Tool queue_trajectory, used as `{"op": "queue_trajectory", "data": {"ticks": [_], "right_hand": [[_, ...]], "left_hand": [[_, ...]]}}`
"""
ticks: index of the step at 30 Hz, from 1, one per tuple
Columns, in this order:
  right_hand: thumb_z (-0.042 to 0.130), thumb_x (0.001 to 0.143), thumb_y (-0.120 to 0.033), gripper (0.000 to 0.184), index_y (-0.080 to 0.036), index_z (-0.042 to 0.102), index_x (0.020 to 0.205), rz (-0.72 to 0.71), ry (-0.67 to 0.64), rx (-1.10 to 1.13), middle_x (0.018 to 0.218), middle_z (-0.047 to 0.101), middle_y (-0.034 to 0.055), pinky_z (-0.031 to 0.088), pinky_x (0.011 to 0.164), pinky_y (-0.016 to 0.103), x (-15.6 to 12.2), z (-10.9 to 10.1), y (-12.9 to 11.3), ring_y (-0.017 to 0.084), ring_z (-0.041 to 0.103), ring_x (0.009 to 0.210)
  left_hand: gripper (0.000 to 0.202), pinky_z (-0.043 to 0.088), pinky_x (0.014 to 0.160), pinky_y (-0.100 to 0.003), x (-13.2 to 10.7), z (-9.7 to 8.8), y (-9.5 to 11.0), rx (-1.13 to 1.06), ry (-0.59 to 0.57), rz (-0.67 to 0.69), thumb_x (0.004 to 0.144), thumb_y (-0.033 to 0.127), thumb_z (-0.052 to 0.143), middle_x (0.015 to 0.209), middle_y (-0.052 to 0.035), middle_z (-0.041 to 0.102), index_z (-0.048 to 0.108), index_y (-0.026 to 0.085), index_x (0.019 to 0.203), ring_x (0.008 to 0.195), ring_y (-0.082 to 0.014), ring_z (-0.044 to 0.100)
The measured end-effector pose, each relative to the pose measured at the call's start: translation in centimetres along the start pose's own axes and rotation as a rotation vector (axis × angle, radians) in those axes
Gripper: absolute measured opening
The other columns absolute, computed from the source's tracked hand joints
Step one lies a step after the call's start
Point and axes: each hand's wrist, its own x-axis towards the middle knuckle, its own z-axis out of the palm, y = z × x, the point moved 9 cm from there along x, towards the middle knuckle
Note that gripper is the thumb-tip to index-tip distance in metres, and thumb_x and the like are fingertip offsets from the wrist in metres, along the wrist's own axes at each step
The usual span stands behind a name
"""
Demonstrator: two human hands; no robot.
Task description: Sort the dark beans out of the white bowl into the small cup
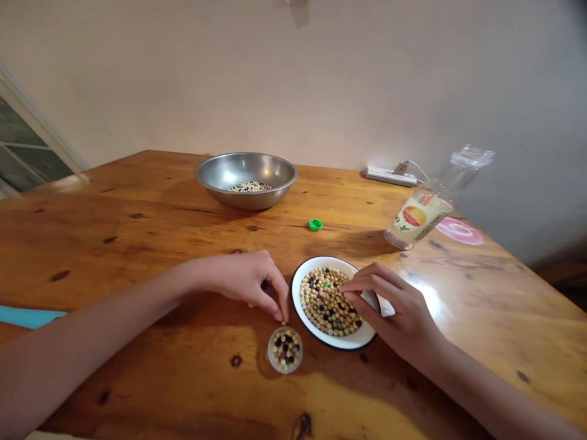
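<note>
Nearest the camera, on the wooden table (137, 244), I saw a small clear cup (285, 349) part-filled with pale, black and a few purple beads. The person's left hand (247, 281) hung just behind it. Its thumb and forefinger were pinched shut and pointed down over the cup's far rim, with what looked like one pale bead (283, 322) at their tips.

Just right of the cup sat a white dish (362, 339) with a dark rim, holding a heap of mostly pale beads with some dark ones and one green. The right hand (398, 311) rested over the dish's right side with its thumb and forefinger drawn together on the heap. I could not tell whether a bead sat between them.

As I judged it, the step in hand was moving beads one at a time from dish to cup, with the left hand at the point of release. The cup's mouth was narrow, so that move called for only a slight parting of the fingertips right over it, or the bead would roll off across the table.

Farther back lay a green bottle cap (315, 224). Behind that were a steel bowl (220, 174) with a thin layer of beads, and a clear plastic bottle (424, 211). The bottle's label bore an orange-red round mark, but I could not read its lettering. A pink disc (460, 231) showed a white ring and no legible words. A white power strip (389, 176) lay against the wall.
</note>
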Motion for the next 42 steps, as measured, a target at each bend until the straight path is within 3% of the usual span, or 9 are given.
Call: {"op": "queue_trajectory", "data": {"ticks": [9,14,18,24,30,32,34,38,42], "right_hand": [[0.056,0.082,-0.010,0.010,-0.017,0.064,0.082,-0.055,0.006,-0.035,0.070,0.063,0.0031,0.048,0.047,0.018,0.0,-0.1,-0.5,0.009,0.057,0.053],[0.056,0.082,-0.011,0.010,-0.017,0.062,0.082,-0.069,-0.005,-0.072,0.071,0.064,0.0034,0.048,0.048,0.020,0.1,-0.1,-0.6,0.010,0.057,0.053],[0.054,0.083,-0.010,0.010,-0.018,0.061,0.084,-0.083,-0.014,-0.084,0.072,0.064,0.0042,0.048,0.048,0.020,0.0,0.0,-0.4,0.011,0.060,0.056],[0.052,0.083,-0.010,0.012,-0.018,0.060,0.084,-0.093,-0.017,-0.119,0.069,0.063,0.0027,0.047,0.047,0.021,0.1,-0.3,-0.1,0.010,0.057,0.051],[0.052,0.085,-0.011,0.009,-0.018,0.058,0.087,-0.158,-0.137,-0.166,0.070,0.062,0.0034,0.046,0.050,0.022,-0.1,-0.6,0.7,0.011,0.058,0.055],[0.052,0.086,-0.011,0.010,-0.019,0.058,0.088,-0.141,-0.162,-0.164,0.070,0.062,0.0029,0.046,0.050,0.022,-0.2,-0.9,1.4,0.011,0.057,0.054],[0.051,0.086,-0.012,0.010,-0.019,0.057,0.088,-0.110,-0.148,-0.160,0.070,0.063,0.0025,0.045,0.050,0.022,-0.2,-1.4,2.1,0.011,0.057,0.055],[0.052,0.086,-0.014,0.008,-0.021,0.055,0.085,-0.041,0.012,-0.236,0.072,0.063,0.0023,0.048,0.057,0.027,0.1,-3.2,3.1,0.014,0.059,0.061],[0.050,0.089,-0.016,0.008,-0.021,0.054,0.084,0.012,0.048,-0.291,0.074,0.061,0.0027,0.048,0.061,0.028,0.2,-3.3,3.6,0.015,0.058,0.066]], "left_hand": [[0.016,0.044,0.058,-0.016,0.4,1.2,1.1,-0.010,0.022,0.113,0.075,0.016,0.068,0.077,-0.0019,0.076,0.077,0.024,0.085,0.063,-0.0123,0.065],[0.011,0.040,0.051,-0.016,0.5,0.6,0.1,-0.006,0.014,0.035,0.075,0.021,0.068,0.068,0.0001,0.072,0.076,0.022,0.083,0.053,-0.0093,0.058],[0.011,0.036,0.046,-0.016,0.8,-0.4,-1.4,-0.087,0.084,-0.067,0.073,0.028,0.069,0.049,0.0050,0.057,0.072,0.018,0.076,0.046,-0.0079,0.050],[0.011,0.036,0.048,-0.016,1.2,-0.3,-1.4,-0.206,0.128,-0.044,0.074,0.026,0.067,0.054,0.0043,0.056,0.068,0.016,0.073,0.050,-0.0080,0.051],[0.014,0.039,0.056,-0.017,1.8,-0.2,-1.1,-0.213,0.175,0.019,0.078,0.029,0.065,0.062,0.0033,0.060,0.066,0.016,0.080,0.059,-0.0082,0.054],[0.015,0.041,0.060,-0.018,1.7,-0.9,-1.4,-0.288,0.279,0.040,0.080,0.030,0.063,0.068,0.0012,0.065,0.063,0.015,0.084,0.063,-0.0095,0.057],[0.017,0.042,0.063,-0.020,1.0,-2.4,-1.7,-0.361,0.468,0.060,0.082,0.031,0.061,0.073,-0.0012,0.068,0.060,0.015,0.086,0.068,-0.0107,0.060],[0.020,0.044,0.067,-0.022,-1.0,-4.7,-2.1,-0.450,0.820,0.109,0.080,0.034,0.063,0.080,-0.0033,0.069,0.055,0.015,0.083,0.075,-0.0128,0.062],[0.019,0.045,0.070,-0.024,-2.1,-5.2,-1.7,-0.421,0.963,0.148,0.078,0.032,0.065,0.081,-0.0022,0.065,0.057,0.015,0.080,0.076,-0.0130,0.060]]}}
